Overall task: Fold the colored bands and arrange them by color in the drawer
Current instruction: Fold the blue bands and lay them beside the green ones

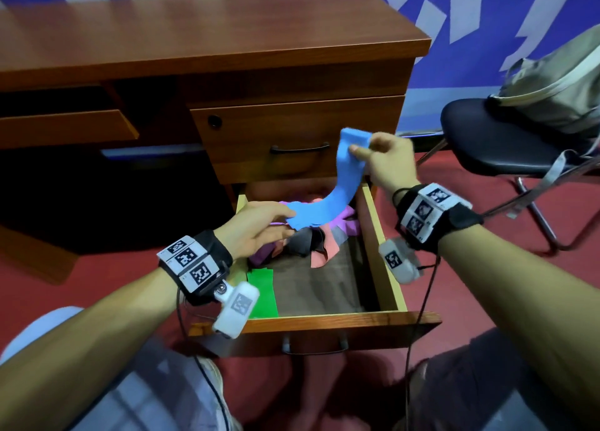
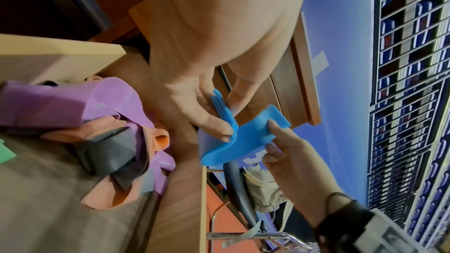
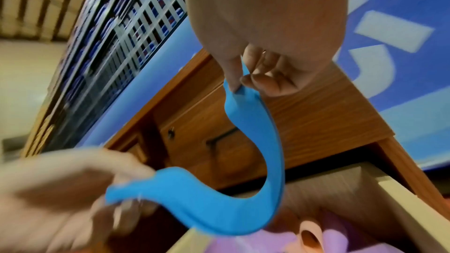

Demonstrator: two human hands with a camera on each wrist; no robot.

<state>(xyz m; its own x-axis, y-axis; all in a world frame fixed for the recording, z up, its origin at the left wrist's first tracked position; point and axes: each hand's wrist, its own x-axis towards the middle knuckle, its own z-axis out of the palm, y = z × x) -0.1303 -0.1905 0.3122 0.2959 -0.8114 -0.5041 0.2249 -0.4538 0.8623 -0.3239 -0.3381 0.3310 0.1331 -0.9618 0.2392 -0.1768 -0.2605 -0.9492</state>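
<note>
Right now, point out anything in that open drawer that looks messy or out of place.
A tangled heap of purple, grey and salmon bands sits unfolded at the back of the drawer, mixed by color. Only the green band lies flat at the front left. The blue band is out, held between left hand and right hand.

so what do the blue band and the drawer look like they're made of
Blue band: thin matte rubber or latex, judging by its limp sag between left hand and right hand. Drawer: glossy reddish wood-grain front, pale sides; probably laminated board.
</note>
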